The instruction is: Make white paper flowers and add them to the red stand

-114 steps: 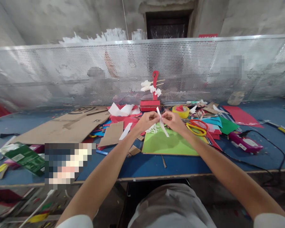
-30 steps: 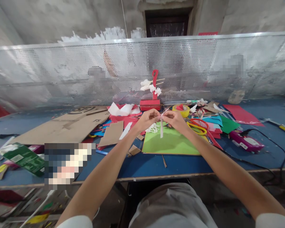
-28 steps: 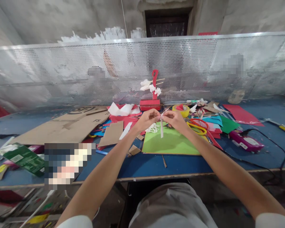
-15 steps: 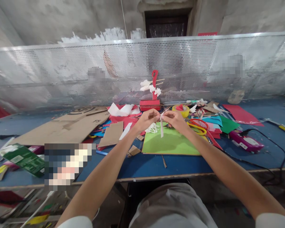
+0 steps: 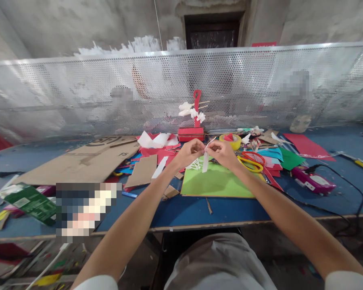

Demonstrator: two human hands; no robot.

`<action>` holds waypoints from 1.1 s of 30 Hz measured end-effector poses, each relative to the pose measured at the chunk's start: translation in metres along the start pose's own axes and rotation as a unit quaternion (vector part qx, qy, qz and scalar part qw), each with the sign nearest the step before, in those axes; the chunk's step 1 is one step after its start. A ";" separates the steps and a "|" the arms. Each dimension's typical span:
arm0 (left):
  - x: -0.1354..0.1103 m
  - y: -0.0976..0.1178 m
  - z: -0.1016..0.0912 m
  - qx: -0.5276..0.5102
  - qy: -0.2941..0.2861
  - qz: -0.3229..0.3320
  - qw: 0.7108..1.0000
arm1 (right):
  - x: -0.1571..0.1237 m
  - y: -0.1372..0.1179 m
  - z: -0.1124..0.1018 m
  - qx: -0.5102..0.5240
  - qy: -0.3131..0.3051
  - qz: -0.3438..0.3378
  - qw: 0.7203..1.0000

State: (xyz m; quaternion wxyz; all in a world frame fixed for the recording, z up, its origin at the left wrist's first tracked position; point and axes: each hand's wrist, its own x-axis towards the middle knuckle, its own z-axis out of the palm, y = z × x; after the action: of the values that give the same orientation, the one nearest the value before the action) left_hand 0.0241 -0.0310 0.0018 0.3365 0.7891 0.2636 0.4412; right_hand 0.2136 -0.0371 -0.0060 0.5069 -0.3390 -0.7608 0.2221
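Note:
Above a lime-green sheet (image 5: 220,183), both my hands meet at a narrow white paper strip (image 5: 205,163). My left hand (image 5: 192,152) pinches its top end between thumb and fingers. From the other side my right hand (image 5: 222,153) pinches the same spot, where a thin pale stick end (image 5: 211,141) pokes up. The strip's free end hangs down over the sheet. Behind my left fingers lies a bunch of thin white strips (image 5: 195,164), partly covered. Further back stands a red paper piece with a hooked upright (image 5: 197,98), with white paper flowers (image 5: 194,113) on sticks leaning there.
Flattened cardboard (image 5: 84,161) spreads over the left side. To the right are yellow tape (image 5: 234,141), scissors (image 5: 250,164), coloured paper and a purple corded device (image 5: 314,180). A perforated metal panel (image 5: 157,88) runs along the back. A green box (image 5: 30,203) lies at the front left.
The hanging end of the white paper strip has swung slightly left and up. Both hands stay pinched together in nearly the same place, with small finger movements.

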 end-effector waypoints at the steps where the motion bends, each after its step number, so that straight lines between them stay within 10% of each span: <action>1: 0.000 0.000 0.000 0.000 -0.001 -0.001 1.000 | 0.000 0.000 0.000 0.001 0.000 0.000 1.000; 33: 0.001 -0.004 -0.002 -0.012 0.030 0.006 0.999 | -0.001 0.001 0.001 0.018 -0.028 0.061 0.998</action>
State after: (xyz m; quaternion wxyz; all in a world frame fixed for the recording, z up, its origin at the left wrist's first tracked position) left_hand 0.0223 -0.0268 0.0005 0.3346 0.7731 0.2635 0.4701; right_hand 0.2136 -0.0377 -0.0074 0.4771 -0.3695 -0.7485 0.2751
